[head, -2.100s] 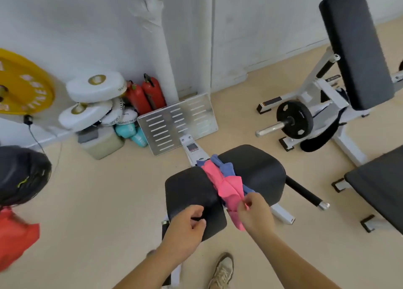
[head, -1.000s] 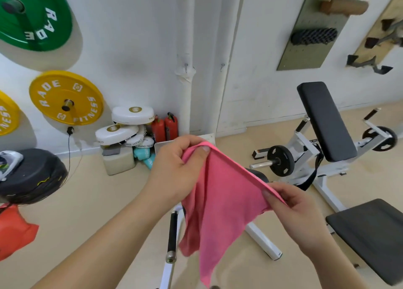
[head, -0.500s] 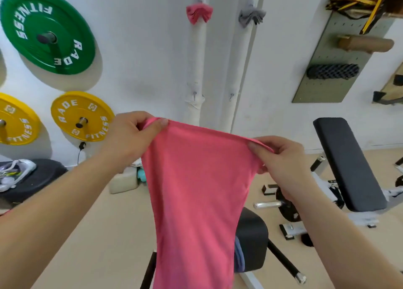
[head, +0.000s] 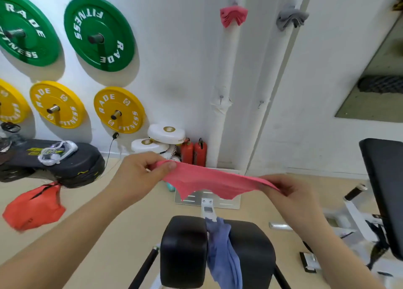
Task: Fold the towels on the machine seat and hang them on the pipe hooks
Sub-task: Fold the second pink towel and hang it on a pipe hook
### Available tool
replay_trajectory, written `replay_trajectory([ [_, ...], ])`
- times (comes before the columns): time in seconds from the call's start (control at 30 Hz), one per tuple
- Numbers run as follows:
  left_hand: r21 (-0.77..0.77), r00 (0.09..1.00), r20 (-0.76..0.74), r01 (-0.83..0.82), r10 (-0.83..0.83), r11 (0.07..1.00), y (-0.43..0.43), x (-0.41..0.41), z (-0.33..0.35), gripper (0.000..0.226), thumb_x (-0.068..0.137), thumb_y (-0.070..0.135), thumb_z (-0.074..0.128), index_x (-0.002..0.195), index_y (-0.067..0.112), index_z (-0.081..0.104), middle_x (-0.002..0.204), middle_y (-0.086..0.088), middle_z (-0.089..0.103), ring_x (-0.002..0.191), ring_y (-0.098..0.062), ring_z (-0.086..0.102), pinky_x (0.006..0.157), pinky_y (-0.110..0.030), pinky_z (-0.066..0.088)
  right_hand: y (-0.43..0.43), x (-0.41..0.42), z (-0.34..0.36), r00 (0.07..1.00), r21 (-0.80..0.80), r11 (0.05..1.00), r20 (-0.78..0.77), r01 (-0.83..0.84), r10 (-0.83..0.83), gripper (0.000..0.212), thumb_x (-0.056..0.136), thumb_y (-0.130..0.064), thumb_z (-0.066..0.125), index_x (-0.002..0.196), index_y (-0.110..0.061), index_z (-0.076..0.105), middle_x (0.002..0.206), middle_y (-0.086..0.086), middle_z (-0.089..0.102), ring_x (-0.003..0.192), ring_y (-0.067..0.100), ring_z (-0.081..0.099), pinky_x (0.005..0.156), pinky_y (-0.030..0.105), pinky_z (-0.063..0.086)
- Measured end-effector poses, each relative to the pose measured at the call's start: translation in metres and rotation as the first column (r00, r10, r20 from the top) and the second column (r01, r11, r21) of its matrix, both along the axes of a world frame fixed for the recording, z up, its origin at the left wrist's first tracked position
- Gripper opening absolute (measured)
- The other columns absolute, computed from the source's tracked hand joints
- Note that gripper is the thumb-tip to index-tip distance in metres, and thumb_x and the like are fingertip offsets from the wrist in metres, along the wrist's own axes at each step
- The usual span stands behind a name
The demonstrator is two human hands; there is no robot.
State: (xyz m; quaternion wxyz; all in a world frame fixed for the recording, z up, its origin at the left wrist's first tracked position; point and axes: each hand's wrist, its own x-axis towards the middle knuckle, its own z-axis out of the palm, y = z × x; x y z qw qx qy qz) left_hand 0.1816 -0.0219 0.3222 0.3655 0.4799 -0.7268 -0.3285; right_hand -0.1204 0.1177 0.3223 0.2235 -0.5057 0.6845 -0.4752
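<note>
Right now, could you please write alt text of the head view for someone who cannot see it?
A person holds a pink towel stretched above a black seat draped with a blue towel. A folded pink towel and a grey towel hang on pipes.

The pink towel has left the seat, where only the blue towel lies now; a moment ago it hung long; now it stretches short between the left hand and right hand.
</note>
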Motion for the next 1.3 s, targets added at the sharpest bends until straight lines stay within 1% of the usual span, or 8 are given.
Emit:
replay_trajectory([
  [0.17,0.205,0.981,0.178,0.034,-0.072,0.978,0.049,0.019,-0.098,0.021,0.078,0.042,0.083,0.072,0.025,0.073,0.074,0.003,0.069,0.07,-0.013,0.063,0.067,-0.025,0.051,0.042,0.005,-0.084,0.989,0.331,0.936,-0.047,-0.119,0.143,0.024,0.095,-0.019,0.069,0.087,-0.041,0.075,0.082,-0.031,0.073,0.083,-0.011,0.066,0.07,0.005,0.046],
  [0.3,0.425,0.964,0.216,0.048,-0.153,0.904,0.097,0.048,-0.159,0.028,0.06,0.031,0.094,0.072,0.024,0.069,0.087,0.008,0.072,0.077,-0.017,0.067,0.072,-0.035,0.059,0.07,0.014,-0.135,0.948,0.571,0.781,-0.012,-0.255,0.319,0.02,0.099,-0.024,0.062,0.09,-0.034,0.077,0.085,-0.019,0.074,0.082,-0.003,0.064,0.073,0.012,0.049],
  [0.43,0.525,0.951,0.223,0.069,-0.216,0.849,0.134,0.074,-0.182,0.013,0.069,0.023,0.08,0.075,0.022,0.069,0.086,-0.003,0.073,0.07,-0.02,0.066,0.067,-0.041,0.057,0.094,0.014,-0.163,0.909,0.639,0.688,0.045,-0.345,0.414,0.023,0.099,-0.025,0.063,0.083,-0.039,0.072,0.081,-0.025,0.071,0.082,-0.002,0.064,0.078,0.021,0.051],
  [0.53,0.553,0.949,0.219,0.071,-0.227,0.83,0.14,0.081,-0.182,0.011,0.077,0.027,0.078,0.079,0.024,0.068,0.078,-0.01,0.071,0.062,-0.011,0.059,0.062,-0.031,0.049,0.101,0.012,-0.17,0.908,0.684,0.64,0.079,-0.35,0.412,0.021,0.1,-0.027,0.061,0.082,-0.032,0.073,0.078,-0.017,0.07,0.077,-0.003,0.062,0.073,0.018,0.049],
  [0.8,0.445,0.95,0.301,-0.069,-0.077,0.893,0.105,0.052,-0.188,0.011,0.089,0.024,0.071,0.081,0.026,0.063,0.069,-0.006,0.069,0.057,-0.019,0.059,0.058,-0.032,0.049,0.073,-0.002,-0.185,0.952,0.554,0.775,0.16,-0.305,0.26,0.023,0.102,-0.027,0.059,0.089,-0.016,0.074,0.088,0.01,0.071,0.08,0.02,0.068,0.076,0.035,0.058],
  [0.9,0.401,0.945,0.325,-0.102,-0.038,0.91,0.087,0.035,-0.187,0.011,0.089,0.025,0.07,0.081,0.026,0.064,0.071,0.0,0.07,0.068,-0.022,0.065,0.066,-0.037,0.055,0.052,-0.009,-0.187,0.964,0.532,0.805,0.178,-0.261,0.195,0.024,0.104,-0.029,0.056,0.09,-0.02,0.073,0.088,0.0,0.071,0.076,0.005,0.066,0.068,0.02,0.056],
  [1.0,0.414,0.943,0.33,-0.094,-0.053,0.905,0.064,0.022,-0.184,0.012,0.091,0.023,0.068,0.081,0.028,0.064,0.074,0.002,0.069,0.068,-0.014,0.061,0.066,-0.031,0.051,0.027,-0.014,-0.193,0.976,0.514,0.832,0.163,-0.208,0.144,0.024,0.104,-0.03,0.055,0.089,-0.023,0.072,0.087,-0.004,0.071,0.084,0.014,0.064,0.075,0.029,0.052],
  [1.3,0.521,0.957,0.272,-0.062,-0.097,0.851,-0.056,-0.007,-0.225,0.02,0.09,0.011,0.059,0.084,0.028,0.066,0.077,0.013,0.072,0.069,-0.006,0.065,0.069,-0.026,0.054,-0.087,-0.035,-0.241,0.989,0.601,0.795,0.147,-0.076,-0.016,0.023,0.102,-0.028,0.055,0.091,-0.019,0.073,0.089,0.011,0.072,0.089,0.03,0.067,0.075,0.035,0.052],
])
